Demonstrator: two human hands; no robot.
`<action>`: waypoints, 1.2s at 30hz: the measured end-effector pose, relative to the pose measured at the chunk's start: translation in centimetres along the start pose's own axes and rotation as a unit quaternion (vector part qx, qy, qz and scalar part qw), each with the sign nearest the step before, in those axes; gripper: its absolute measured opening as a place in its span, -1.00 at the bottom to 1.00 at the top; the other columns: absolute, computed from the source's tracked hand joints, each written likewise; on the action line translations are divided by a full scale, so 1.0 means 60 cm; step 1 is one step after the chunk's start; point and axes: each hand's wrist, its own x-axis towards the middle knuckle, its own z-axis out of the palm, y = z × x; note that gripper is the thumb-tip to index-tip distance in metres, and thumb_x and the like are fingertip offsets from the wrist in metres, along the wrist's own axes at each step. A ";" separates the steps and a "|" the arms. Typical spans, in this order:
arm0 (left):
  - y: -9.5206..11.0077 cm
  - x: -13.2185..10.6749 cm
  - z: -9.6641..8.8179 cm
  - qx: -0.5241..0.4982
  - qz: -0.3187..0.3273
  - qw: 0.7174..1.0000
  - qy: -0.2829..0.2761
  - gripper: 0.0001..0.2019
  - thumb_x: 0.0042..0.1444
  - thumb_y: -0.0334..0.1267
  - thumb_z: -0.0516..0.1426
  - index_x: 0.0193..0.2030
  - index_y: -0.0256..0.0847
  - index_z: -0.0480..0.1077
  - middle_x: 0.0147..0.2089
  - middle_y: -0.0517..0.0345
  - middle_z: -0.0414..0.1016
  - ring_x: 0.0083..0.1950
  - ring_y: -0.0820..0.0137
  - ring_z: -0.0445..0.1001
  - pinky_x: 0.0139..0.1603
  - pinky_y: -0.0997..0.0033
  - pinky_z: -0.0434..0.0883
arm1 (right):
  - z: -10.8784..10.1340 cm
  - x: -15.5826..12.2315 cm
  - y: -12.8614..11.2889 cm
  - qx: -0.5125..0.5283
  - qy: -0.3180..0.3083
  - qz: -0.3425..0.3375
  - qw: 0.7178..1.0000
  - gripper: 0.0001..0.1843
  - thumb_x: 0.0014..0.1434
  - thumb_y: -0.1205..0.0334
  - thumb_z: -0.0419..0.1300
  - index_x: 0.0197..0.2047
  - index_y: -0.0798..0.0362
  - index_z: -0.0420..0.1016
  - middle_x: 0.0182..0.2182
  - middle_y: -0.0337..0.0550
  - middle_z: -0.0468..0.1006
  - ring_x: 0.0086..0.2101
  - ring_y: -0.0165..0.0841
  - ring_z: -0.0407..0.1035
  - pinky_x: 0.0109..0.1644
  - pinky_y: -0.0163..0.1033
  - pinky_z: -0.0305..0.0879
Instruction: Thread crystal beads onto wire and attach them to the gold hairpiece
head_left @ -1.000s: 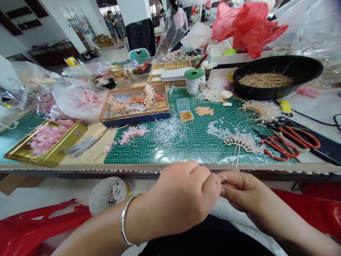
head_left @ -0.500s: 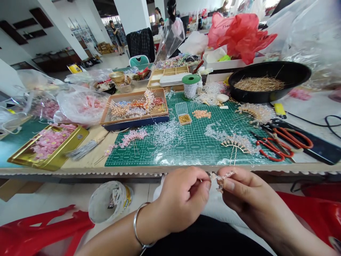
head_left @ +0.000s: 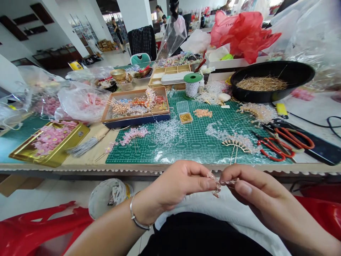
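Note:
Between my two hands, in front of the table edge, is a small beaded wire sprig with clear and pale pink beads. My left hand, a silver bangle on its wrist, pinches one side of it between thumb and forefinger. On the other side, the fingertips of my right hand are closed on the sprig's beaded end; part of it is hidden by the fingers. Just beyond, a beaded hair comb lies on the green cutting mat, its prongs toward me. A pink beaded comb lies further left.
Loose clear beads and a small box of gold beads are on the mat. Red-handled scissors rest on the right. A gold tin of pink flowers stands left. Below the table are a white bucket and red stools.
My left hand has turned and shifted right, its thumb and forefinger now on the sprig's cluster. My right hand's grip has moved to the beaded end. The view has shifted slightly.

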 end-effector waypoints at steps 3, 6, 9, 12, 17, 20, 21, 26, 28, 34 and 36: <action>0.011 -0.002 -0.007 0.016 0.003 0.999 -0.032 -0.73 -0.13 -0.16 0.43 -0.40 -0.28 0.53 -0.40 0.22 0.54 -0.33 0.50 0.44 -0.24 0.50 0.31 | -0.005 0.005 -0.009 -0.005 -0.032 0.026 0.999 -0.68 0.26 -0.11 0.22 -0.32 -0.06 0.59 -0.55 -0.29 0.33 -0.53 -0.42 0.11 -0.50 -0.34 0.08; 0.014 0.000 -0.013 0.022 0.009 0.999 -0.043 -0.79 -0.06 -0.21 0.40 -0.38 -0.28 0.54 -0.39 0.21 0.54 -0.36 0.54 0.42 -0.29 0.53 0.29 | 0.005 0.013 -0.012 0.013 -0.042 0.027 0.999 -0.68 0.24 -0.10 0.25 -0.35 -0.02 0.57 -0.53 -0.27 0.36 -0.51 -0.41 0.16 -0.46 -0.32 0.11; 0.005 0.005 -0.014 -0.018 -0.002 1.000 -0.025 -0.76 -0.05 -0.19 0.38 -0.39 -0.31 0.49 -0.50 0.26 0.43 -0.58 0.65 0.14 -0.55 0.57 0.04 | 0.021 0.018 -0.005 0.054 0.004 0.021 0.998 -0.68 0.18 -0.11 0.31 -0.34 -0.02 0.56 -0.55 -0.28 0.37 -0.51 -0.40 0.18 -0.46 -0.31 0.12; -0.012 0.012 -0.006 -0.090 -0.010 0.996 -0.019 -0.72 -0.02 -0.15 0.36 -0.40 -0.28 0.39 -0.64 0.43 0.13 -0.64 0.66 -0.15 -0.60 0.51 -0.20 | 0.037 0.017 0.005 0.055 0.086 -0.007 0.995 -0.72 0.16 -0.09 0.34 -0.31 -0.04 0.56 -0.54 -0.26 0.42 -0.50 -0.38 0.22 -0.46 -0.29 0.15; -0.038 0.015 0.016 -0.133 -0.006 0.991 -0.017 -0.76 0.17 -0.12 0.21 -0.32 -0.18 0.25 -0.67 0.48 -0.02 -0.64 0.60 -0.17 -0.59 0.52 -0.18 | 0.063 0.013 0.006 -0.053 0.206 -0.057 0.975 -0.88 0.22 0.09 0.29 -0.22 -0.09 0.56 -0.37 -0.15 0.59 -0.39 -0.29 0.40 -0.44 -0.25 0.25; -0.041 0.005 0.021 0.020 0.010 1.000 -0.009 -0.73 0.29 -0.05 0.07 -0.32 -0.19 0.25 -0.57 0.33 0.22 -0.59 0.56 0.08 -0.56 0.53 0.03 | 0.072 0.011 0.001 -0.086 0.238 -0.070 0.965 -0.91 0.25 0.12 0.25 -0.18 -0.11 0.55 -0.42 -0.22 0.60 -0.44 -0.33 0.41 -0.37 -0.25 0.32; -0.040 0.000 0.021 0.114 0.039 0.993 -0.004 -0.73 0.32 -0.07 0.03 -0.34 -0.19 0.25 -0.52 0.27 0.28 -0.54 0.53 0.18 -0.51 0.51 0.12 | 0.073 0.011 0.000 -0.099 0.242 -0.077 0.962 -0.92 0.26 0.13 0.25 -0.19 -0.12 0.55 -0.43 -0.23 0.60 -0.45 -0.34 0.41 -0.35 -0.25 0.33; -0.029 -0.031 0.023 0.580 0.274 0.766 0.039 -0.81 0.26 -0.38 0.00 -0.33 -0.27 0.40 -0.39 0.09 0.45 -0.37 0.38 0.34 -0.29 0.33 0.27 | 0.061 0.014 0.007 -0.179 0.224 -0.110 0.952 -0.89 0.29 0.12 0.22 -0.19 -0.10 0.56 -0.38 -0.18 0.64 -0.42 -0.30 0.46 -0.33 -0.22 0.36; -0.019 -0.044 0.023 0.647 0.338 0.681 0.054 -0.81 0.22 -0.41 0.01 -0.31 -0.32 0.44 -0.42 0.06 0.45 -0.41 0.35 0.32 -0.35 0.31 0.26 | 0.052 0.012 0.010 -0.186 0.199 -0.121 0.955 -0.88 0.28 0.10 0.22 -0.19 -0.11 0.57 -0.34 -0.17 0.65 -0.37 -0.27 0.50 -0.31 -0.22 0.39; 0.030 -0.054 0.010 0.647 0.430 0.623 0.094 -0.81 0.27 -0.37 0.06 -0.28 -0.29 0.50 -0.51 0.20 0.40 -0.49 0.42 0.26 -0.46 0.35 0.20 | 0.033 -0.005 0.007 -0.123 0.079 -0.074 0.987 -0.82 0.27 0.02 0.24 -0.24 -0.11 0.61 -0.38 -0.18 0.64 -0.38 -0.27 0.50 -0.40 -0.29 0.41; 0.043 -0.046 0.004 0.625 0.434 0.642 0.096 -0.85 0.26 -0.35 0.11 -0.31 -0.25 0.49 -0.52 0.26 0.41 -0.49 0.47 0.28 -0.45 0.40 0.20 | 0.029 -0.010 0.006 -0.105 0.037 -0.062 0.992 -0.79 0.27 -0.01 0.24 -0.27 -0.10 0.61 -0.41 -0.19 0.64 -0.40 -0.27 0.50 -0.44 -0.32 0.40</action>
